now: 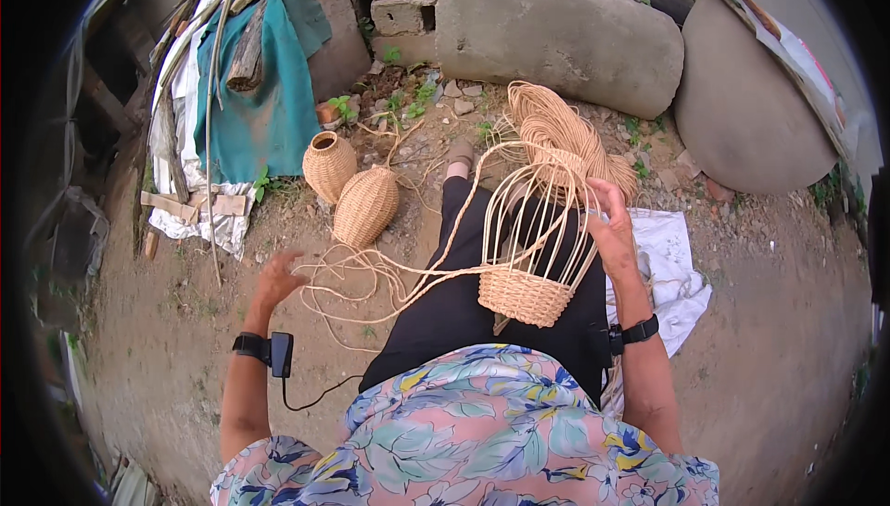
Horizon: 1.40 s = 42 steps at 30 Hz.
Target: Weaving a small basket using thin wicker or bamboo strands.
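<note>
An unfinished wicker basket (526,296) rests on my lap, with a woven band at one end, bare upright stakes in the middle and another woven band (560,168) at the far end. My right hand (612,228) grips its right side by the stakes near the far band; some fingertips are hidden behind them. A long twisted cord (436,276) runs from the basket to the left and lies in loose loops. Beside those loops, my left hand (276,280) is held out with fingers bent and apart, and no cord shows clearly inside it.
Two finished woven vases (367,207) sit on the dirt ground at left. A thick coil of cord (556,126) lies beyond the basket, and a white sheet (663,269) lies right of my legs. A large concrete pipe piece (561,40) and a teal cloth (255,102) stand farther back.
</note>
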Each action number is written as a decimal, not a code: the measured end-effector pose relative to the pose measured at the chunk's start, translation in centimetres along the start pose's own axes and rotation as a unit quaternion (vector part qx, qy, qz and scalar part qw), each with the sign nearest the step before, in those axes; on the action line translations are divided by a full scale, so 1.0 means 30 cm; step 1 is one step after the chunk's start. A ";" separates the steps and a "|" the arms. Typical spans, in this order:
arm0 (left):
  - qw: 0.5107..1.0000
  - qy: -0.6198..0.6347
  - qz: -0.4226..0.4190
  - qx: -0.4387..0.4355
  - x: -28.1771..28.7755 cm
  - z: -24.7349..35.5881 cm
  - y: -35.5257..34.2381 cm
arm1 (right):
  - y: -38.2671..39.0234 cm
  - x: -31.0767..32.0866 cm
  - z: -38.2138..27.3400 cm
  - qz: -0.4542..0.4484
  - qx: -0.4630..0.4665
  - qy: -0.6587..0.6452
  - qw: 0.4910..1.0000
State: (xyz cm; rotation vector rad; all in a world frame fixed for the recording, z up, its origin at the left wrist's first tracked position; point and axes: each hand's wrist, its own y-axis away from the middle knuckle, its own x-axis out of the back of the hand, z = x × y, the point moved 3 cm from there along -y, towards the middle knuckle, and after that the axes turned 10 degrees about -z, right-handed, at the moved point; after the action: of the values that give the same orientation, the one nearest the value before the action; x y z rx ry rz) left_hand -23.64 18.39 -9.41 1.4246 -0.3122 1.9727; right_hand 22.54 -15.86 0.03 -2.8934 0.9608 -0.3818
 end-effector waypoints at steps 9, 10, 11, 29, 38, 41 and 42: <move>0.900 0.186 -0.144 -0.366 -0.008 1.075 0.033 | -0.019 -0.016 0.034 -0.016 0.028 -0.006 0.999; 0.894 0.182 -0.155 -0.378 -0.014 1.092 0.021 | -0.020 -0.013 0.041 -0.024 0.035 0.023 0.999; 0.893 0.168 -0.155 -0.388 -0.007 1.107 0.021 | -0.016 -0.018 0.032 -0.018 0.051 0.019 0.998; 0.925 -0.173 0.178 0.286 0.100 -0.513 0.215 | -0.003 0.014 0.038 -0.020 0.040 -0.029 0.999; 0.905 0.109 -0.038 -0.409 0.040 1.061 0.092 | 0.002 0.012 0.058 -0.019 0.035 -0.018 0.999; 0.868 0.098 -0.062 -0.484 -0.002 1.146 0.063 | 0.003 0.000 0.041 -0.020 0.030 -0.019 0.999; 0.868 0.097 -0.061 -0.484 0.000 1.153 0.053 | 0.005 -0.001 0.038 -0.019 0.021 -0.021 0.999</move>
State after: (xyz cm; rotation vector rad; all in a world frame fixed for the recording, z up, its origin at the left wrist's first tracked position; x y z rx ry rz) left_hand 1.18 -1.83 3.82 0.5637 -0.9297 1.4545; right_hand 22.71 -15.97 -1.09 -2.8725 0.8828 -0.3390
